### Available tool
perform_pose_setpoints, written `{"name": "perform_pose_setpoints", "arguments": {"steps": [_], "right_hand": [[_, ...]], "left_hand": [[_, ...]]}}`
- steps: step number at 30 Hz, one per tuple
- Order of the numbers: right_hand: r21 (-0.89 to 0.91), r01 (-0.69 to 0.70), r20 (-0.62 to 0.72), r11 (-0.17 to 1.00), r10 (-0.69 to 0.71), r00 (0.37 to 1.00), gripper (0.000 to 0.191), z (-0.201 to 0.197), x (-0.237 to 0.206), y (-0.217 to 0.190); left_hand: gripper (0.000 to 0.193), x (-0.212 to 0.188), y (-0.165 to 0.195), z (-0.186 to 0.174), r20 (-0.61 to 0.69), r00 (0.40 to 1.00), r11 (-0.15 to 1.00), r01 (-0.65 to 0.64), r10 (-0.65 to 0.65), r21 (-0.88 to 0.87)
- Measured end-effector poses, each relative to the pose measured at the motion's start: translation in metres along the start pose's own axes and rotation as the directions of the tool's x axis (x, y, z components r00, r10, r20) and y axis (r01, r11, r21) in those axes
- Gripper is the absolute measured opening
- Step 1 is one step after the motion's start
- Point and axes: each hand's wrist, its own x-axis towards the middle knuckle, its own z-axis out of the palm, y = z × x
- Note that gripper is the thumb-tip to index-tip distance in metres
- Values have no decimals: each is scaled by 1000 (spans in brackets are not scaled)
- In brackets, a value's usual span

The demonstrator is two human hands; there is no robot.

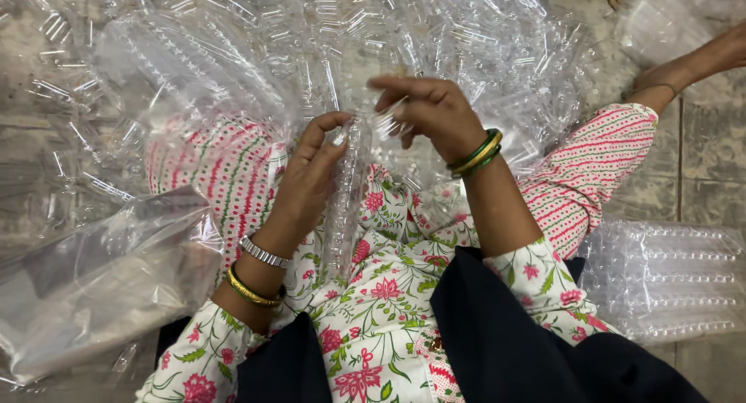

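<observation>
The left hand [311, 166] and right hand [427, 111] both pinch a clear plastic blister strip [346, 193] that hangs over the person's lap, just below the heap of clear plastic trays [256, 45]; a stacked tray pile [668, 279] lies right of the strip.

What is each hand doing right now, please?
Left hand: closed, pinching a clear plastic strip.
Right hand: fingers curled, gripping the top of the same strip.
</observation>
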Motion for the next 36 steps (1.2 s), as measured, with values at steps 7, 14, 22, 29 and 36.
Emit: {"name": "perform_pose_setpoints", "arguments": {"steps": [7, 14, 22, 29, 36], "right_hand": [[-438, 191, 74, 878, -176, 982, 24, 44, -18, -35], [-505, 323, 133, 800, -297, 945, 24, 33, -40, -39], [-375, 82, -12, 923, -94, 996, 34, 23, -49, -40], [79, 230, 114, 970, -238, 965, 26, -3, -45, -52], [-349, 111, -44, 931, -135, 990, 14, -33, -25, -13]], "left_hand": [[11, 12, 33, 1, -175, 983, 981, 83, -52, 174], [15, 15, 48, 16, -72, 994, 983, 88, -77, 162], [30, -13, 30, 41, -226, 939, 951, 288, -258, 111], [26, -28, 3, 53, 103, 977, 981, 189, -185, -30], [34, -34, 9, 58, 76, 980, 981, 187, -183, -45]]}}
